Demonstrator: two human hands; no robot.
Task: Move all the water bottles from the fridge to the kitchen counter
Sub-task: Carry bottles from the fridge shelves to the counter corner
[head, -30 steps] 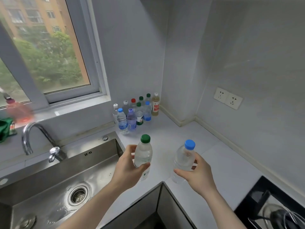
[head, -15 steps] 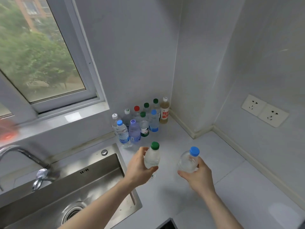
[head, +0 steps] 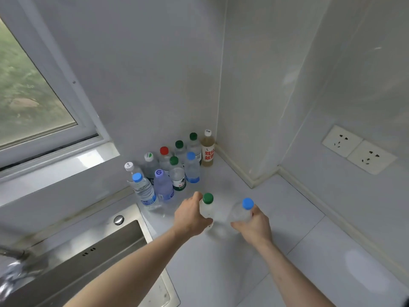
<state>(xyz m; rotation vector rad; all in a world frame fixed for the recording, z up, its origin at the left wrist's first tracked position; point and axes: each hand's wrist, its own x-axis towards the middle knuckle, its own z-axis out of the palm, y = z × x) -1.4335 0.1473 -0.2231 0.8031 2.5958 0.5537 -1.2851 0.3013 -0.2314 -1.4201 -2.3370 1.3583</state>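
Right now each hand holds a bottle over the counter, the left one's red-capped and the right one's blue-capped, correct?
Not quite. The head view shows the left hand holding a green-capped bottle, not red-capped. The right hand does hold a blue-capped bottle over the counter.

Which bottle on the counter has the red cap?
The red-capped bottle in the back row by the wall; every other bottle there has a green, blue, white or purple cap.

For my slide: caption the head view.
Both hands lower a green-capped bottle and blue-capped bottle toward the counter.
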